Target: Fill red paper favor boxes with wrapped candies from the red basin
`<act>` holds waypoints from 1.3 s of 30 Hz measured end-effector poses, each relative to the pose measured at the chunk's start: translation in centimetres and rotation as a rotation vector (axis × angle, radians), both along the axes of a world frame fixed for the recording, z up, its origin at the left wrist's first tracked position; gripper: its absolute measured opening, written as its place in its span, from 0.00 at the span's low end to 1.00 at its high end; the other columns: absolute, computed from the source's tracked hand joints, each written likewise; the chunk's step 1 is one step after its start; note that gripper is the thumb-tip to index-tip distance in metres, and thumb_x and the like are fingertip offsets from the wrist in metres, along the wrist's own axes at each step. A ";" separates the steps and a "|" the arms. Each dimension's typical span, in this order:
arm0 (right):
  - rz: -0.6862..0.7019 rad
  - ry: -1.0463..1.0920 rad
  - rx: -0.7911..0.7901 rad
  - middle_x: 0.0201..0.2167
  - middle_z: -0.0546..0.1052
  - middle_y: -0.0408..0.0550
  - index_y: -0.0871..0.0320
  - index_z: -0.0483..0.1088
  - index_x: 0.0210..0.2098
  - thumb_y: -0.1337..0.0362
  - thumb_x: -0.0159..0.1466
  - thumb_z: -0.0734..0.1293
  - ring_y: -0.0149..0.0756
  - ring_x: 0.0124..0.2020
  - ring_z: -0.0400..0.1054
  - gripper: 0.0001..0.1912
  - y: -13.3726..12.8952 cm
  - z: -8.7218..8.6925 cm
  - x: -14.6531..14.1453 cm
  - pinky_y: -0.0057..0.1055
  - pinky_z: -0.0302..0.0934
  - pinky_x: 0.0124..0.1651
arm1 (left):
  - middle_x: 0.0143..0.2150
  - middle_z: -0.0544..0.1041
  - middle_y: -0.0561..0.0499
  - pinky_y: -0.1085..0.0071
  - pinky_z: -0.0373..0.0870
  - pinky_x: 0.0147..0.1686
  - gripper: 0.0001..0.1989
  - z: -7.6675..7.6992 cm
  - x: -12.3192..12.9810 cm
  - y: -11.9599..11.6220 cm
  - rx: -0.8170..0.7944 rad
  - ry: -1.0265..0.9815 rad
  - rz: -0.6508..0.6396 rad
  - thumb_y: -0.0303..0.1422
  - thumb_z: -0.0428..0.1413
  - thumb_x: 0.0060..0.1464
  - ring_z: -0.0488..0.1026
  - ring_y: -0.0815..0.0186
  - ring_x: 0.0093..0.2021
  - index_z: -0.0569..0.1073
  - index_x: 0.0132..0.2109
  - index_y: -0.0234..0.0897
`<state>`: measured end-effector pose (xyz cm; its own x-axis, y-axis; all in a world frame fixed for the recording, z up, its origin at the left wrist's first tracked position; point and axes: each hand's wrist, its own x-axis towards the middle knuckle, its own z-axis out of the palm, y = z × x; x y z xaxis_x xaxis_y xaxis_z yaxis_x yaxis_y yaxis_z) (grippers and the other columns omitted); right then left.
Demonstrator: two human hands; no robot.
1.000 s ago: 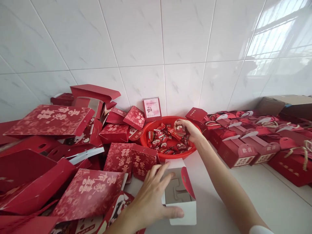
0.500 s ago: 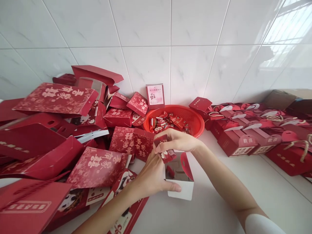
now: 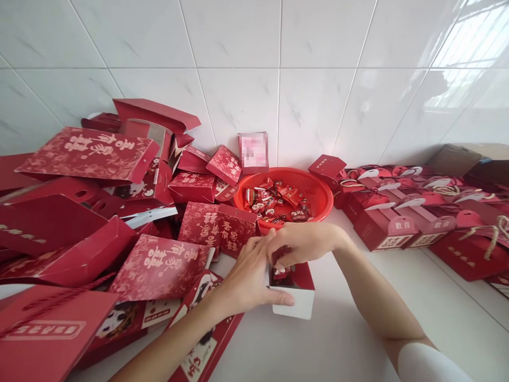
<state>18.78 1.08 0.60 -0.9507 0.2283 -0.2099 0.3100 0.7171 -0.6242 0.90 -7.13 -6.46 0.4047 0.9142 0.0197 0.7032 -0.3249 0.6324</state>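
Observation:
A small gift box (image 3: 293, 302), white on its near side and red inside, stands on the counter with its top open. My left hand (image 3: 248, 281) grips the box's left side, thumb lying over the near wall. From above, my right hand (image 3: 304, 241) reaches into the box opening, fingers bent around a red candy packet (image 3: 281, 270) that is partly hidden by the fingers and the box wall. Just behind both hands is a red plastic basket (image 3: 324, 212) with several wrapped candies (image 3: 292, 196) in it.
Folded and loose red gift boxes (image 3: 159, 268) pile up across the left. Closed red boxes with rope handles (image 3: 389, 225) stand in rows on the right, a brown cardboard box (image 3: 457, 159) behind them. A pink card (image 3: 253, 154) leans against the tiled wall (image 3: 238, 106).
My right hand has moved down with the candy packet, from above the box into its opening. My left hand still holds the box. More candies in the basket now show.

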 end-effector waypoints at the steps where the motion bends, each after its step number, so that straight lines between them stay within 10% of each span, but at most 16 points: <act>1: -0.034 -0.044 0.019 0.30 0.79 0.44 0.60 0.76 0.32 0.70 0.63 0.68 0.30 0.27 0.69 0.04 -0.1 0.1 0.2 0.25 0.58 0.31 | 0.64 0.66 0.41 0.49 0.62 0.61 0.59 0.0 0.0 0.0 -0.010 0.001 0.015 0.51 0.72 0.38 0.59 0.44 0.64 0.54 0.72 0.44; 22: -0.169 -0.183 -0.003 0.25 0.79 0.44 0.62 0.79 0.38 0.58 0.56 0.74 0.32 0.26 0.70 0.14 2.2 -0.2 3.4 0.26 0.58 0.31 | 0.72 0.60 0.38 0.44 0.57 0.65 0.59 -0.1 -0.1 0.1 0.026 0.057 -0.056 0.58 0.68 0.40 0.53 0.40 0.69 0.55 0.73 0.39; 27: -0.193 0.054 -0.043 0.31 0.80 0.47 0.62 0.77 0.43 0.58 0.60 0.70 0.32 0.29 0.71 0.16 4.5 0.6 3.4 0.26 0.61 0.31 | 0.72 0.60 0.36 0.44 0.57 0.66 0.60 -0.1 -0.1 0.1 0.045 0.069 -0.073 0.62 0.65 0.40 0.54 0.40 0.69 0.56 0.73 0.37; 32: -0.450 0.083 0.271 0.35 0.80 0.48 0.61 0.75 0.41 0.66 0.65 0.64 0.34 0.34 0.73 0.10 9.0 0.8 -0.3 0.26 0.64 0.37 | 0.73 0.57 0.37 0.43 0.54 0.67 0.60 -0.1 -0.1 0.0 0.018 0.095 -0.051 0.63 0.64 0.41 0.50 0.40 0.71 0.55 0.73 0.37; 39: -0.501 -0.213 0.367 0.36 0.81 0.56 0.63 0.78 0.35 0.70 0.56 0.72 0.44 0.36 0.74 0.06 12.3 -4.0 -6.5 0.31 0.63 0.37 | 0.75 0.53 0.38 0.40 0.51 0.68 0.61 0.2 -0.1 -0.2 -0.044 0.079 -0.037 0.62 0.67 0.37 0.47 0.38 0.72 0.58 0.72 0.38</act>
<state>12.32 13.42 -3.41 -0.6566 0.7256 -0.2060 0.7519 0.6081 -0.2547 0.81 -7.29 -6.31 0.4369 0.8979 -0.0533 0.7393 -0.3247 0.5900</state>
